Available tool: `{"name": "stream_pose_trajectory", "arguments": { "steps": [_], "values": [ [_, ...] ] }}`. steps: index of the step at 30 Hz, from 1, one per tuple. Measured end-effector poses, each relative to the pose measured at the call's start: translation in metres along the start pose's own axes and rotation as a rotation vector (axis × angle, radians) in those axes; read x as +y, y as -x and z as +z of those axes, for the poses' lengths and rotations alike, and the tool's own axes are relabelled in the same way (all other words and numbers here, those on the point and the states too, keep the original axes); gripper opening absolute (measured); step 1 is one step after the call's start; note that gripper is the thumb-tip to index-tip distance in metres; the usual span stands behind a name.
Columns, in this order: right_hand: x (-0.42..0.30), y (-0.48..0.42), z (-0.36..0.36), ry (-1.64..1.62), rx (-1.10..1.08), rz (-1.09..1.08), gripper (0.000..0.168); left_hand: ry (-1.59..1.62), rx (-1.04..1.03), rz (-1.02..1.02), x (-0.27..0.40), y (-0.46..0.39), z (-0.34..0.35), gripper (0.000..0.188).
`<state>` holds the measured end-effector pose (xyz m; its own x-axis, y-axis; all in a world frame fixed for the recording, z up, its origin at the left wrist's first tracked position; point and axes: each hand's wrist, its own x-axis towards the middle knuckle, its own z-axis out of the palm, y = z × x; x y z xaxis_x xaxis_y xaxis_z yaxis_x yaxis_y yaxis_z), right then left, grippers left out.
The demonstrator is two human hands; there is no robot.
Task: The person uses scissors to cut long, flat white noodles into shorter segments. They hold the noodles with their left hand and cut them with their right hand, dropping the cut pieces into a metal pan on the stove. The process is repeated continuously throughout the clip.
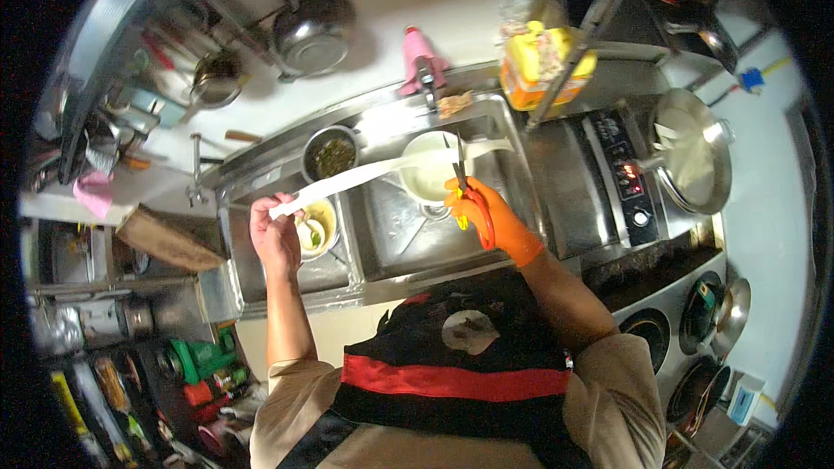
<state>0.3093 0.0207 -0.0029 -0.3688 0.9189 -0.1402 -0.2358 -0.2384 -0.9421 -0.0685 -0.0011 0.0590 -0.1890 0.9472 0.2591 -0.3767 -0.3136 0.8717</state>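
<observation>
My bare left hand (277,228) pinches one end of a long, flat white strip (365,174), whose material I cannot make out. The strip stretches rightward above the sinks. In an orange glove, my right hand (485,208) grips scissors (461,169) with red and yellow handles. Their blades are spread and cross the strip near its right part, which runs on past them. Below the strip a white bowl (417,190) stands in the right sink basin (391,241). Close to my left hand, another bowl (331,225) contains yellowish liquid and a white spoon (313,234).
A metal pot (306,156) with dark, leafy contents stands at the back left. An induction cooker (625,176) and a steel pan (713,169) are to the right. A pink cloth (417,58) hangs by the faucet (427,81). A yellow-orange package (541,71) stands behind a metal post (573,52).
</observation>
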Motion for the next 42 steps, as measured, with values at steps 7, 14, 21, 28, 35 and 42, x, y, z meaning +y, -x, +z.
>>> {"name": "stream_pose_trajectory", "arguments": {
  "steps": [7,14,21,28,35,42],
  "values": [
    [0.037,-0.041,0.052,-0.148,-0.14,0.124,0.034,-0.001,0.093,0.029,0.011,0.038,-0.075,0.026],
    [0.043,-0.056,0.065,-0.185,-0.159,0.31,0.03,-0.008,0.147,-0.001,0.005,0.036,-0.098,0.026],
    [0.059,-0.063,0.052,-0.384,-0.048,0.359,0.023,-0.007,0.126,-0.069,-0.022,0.014,-0.098,0.028],
    [0.084,-0.08,0.027,-0.26,0.068,0.381,0.028,0.012,0.103,-0.186,-0.065,-0.009,-0.103,0.031],
    [0.123,-0.094,0.005,0.029,0.248,0.331,0.029,0.003,0.166,-0.253,-0.092,-0.032,-0.095,0.028],
    [0.115,-0.066,-0.039,-0.472,-0.01,0.487,0.017,0.113,0.091,-0.231,-0.086,-0.038,-0.072,0.026]
  ]
}}
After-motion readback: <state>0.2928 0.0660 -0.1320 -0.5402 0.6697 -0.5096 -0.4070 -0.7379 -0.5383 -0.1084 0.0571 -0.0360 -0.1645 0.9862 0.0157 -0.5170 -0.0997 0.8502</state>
